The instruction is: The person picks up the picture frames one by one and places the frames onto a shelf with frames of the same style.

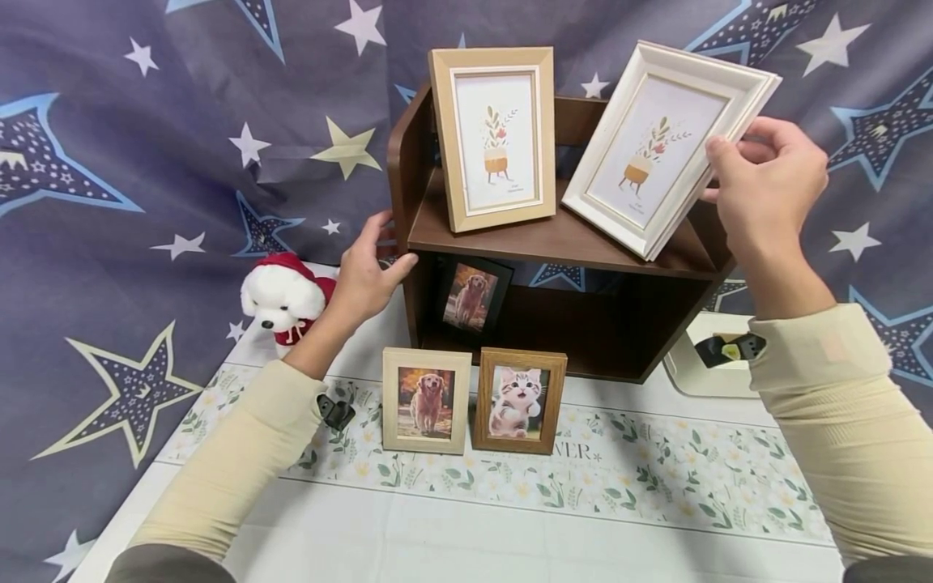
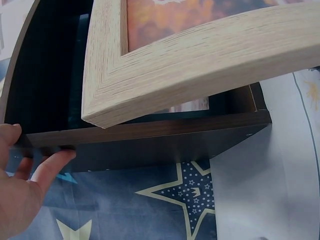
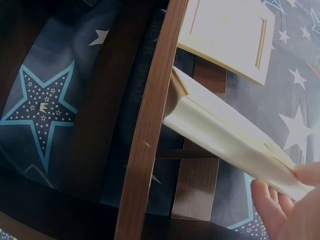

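My right hand [image 1: 773, 178] grips the right edge of a white picture frame [image 1: 583, 182], which leans tilted over the top shelf of a dark brown shelf unit [image 1: 525, 243]. In the right wrist view, thumb and fingers pinch the edge of that white frame [image 3: 225, 140]. My left hand [image 1: 372, 271] holds the left side panel of the unit, thumb at its front edge; the left wrist view shows its fingertips [image 2: 62, 156] on the board. Beside the white frame, a tan picture frame [image 1: 441, 146] stands upright on the top shelf.
A black frame [image 1: 470, 298] with a dog photo stands on the lower shelf. Before the unit stand a pale wood frame [image 1: 426, 444] and a brown frame [image 1: 519, 444]. A plush dog [image 1: 273, 295] sits left, and a white object [image 1: 710, 376] lies right. A floral runner [image 1: 656, 470] crosses the table.
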### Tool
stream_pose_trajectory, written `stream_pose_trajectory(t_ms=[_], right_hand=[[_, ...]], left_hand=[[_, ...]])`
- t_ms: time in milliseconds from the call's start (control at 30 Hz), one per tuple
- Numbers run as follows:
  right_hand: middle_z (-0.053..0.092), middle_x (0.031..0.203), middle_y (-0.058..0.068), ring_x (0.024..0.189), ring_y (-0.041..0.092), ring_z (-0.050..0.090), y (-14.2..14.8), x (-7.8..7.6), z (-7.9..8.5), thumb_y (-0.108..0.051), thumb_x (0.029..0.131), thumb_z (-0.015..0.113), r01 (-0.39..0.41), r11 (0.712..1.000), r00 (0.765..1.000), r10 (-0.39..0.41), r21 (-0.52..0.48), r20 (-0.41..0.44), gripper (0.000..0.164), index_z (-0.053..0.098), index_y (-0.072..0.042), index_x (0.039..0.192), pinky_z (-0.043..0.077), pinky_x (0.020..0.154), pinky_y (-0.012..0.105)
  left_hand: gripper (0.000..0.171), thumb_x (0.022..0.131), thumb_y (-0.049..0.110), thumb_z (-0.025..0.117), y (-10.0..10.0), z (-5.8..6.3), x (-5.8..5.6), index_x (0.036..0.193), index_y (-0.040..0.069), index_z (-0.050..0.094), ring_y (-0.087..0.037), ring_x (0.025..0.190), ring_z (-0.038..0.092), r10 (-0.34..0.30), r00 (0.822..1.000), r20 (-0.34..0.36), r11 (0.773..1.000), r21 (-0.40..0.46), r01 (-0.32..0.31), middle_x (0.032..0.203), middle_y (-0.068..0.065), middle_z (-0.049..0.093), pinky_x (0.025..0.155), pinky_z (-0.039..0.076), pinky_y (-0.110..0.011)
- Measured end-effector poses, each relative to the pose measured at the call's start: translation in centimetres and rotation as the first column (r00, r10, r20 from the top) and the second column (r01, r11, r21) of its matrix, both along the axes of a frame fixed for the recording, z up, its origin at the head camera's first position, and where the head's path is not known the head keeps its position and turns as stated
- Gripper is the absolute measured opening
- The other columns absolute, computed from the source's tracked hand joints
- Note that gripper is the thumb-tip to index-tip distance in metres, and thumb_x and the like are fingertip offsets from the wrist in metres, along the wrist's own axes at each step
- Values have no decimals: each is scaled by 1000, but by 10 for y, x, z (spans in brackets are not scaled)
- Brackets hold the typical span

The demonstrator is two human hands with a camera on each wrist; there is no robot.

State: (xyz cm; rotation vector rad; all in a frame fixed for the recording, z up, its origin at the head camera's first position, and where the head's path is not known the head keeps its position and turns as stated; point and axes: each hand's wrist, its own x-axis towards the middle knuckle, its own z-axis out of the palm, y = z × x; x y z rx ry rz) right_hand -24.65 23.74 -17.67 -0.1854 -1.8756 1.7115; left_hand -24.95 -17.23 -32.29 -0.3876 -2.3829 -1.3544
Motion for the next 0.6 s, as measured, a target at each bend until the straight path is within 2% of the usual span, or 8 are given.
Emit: stream_pose_trajectory(t_ms=[233,400,600], right_hand=[[69,76,-14,70,3,70,-1,0,3,-16,88,77,49,996,996,-53,71,68,34,72,-13,122,56,50,18],[67,76,-18,74,1,69,-2,1,4,-19,90,74,77,988,993,-88,136,83,36,71,-14,125,55,53,15],[66,73,-19,70,0,69,-1,0,3,-21,89,75,72,985,991,-89,156,104,37,71,-15,126,55,50,16]], left_hand=[[63,95,12,71,0,0,0,150,8,41,-40,119,65,-1,1000,2,1000,-3,1,138,-23,60,96,56,-56],[63,95,13,70,0,1,1,151,8,41,-40,119,65,6,1000,4,1000,-7,-6,138,-23,59,96,56,-56],[64,96,14,70,1,1,2,152,9,40,-39,120,65,10,1000,17,1000,-13,-10,139,-22,59,95,57,-54]])
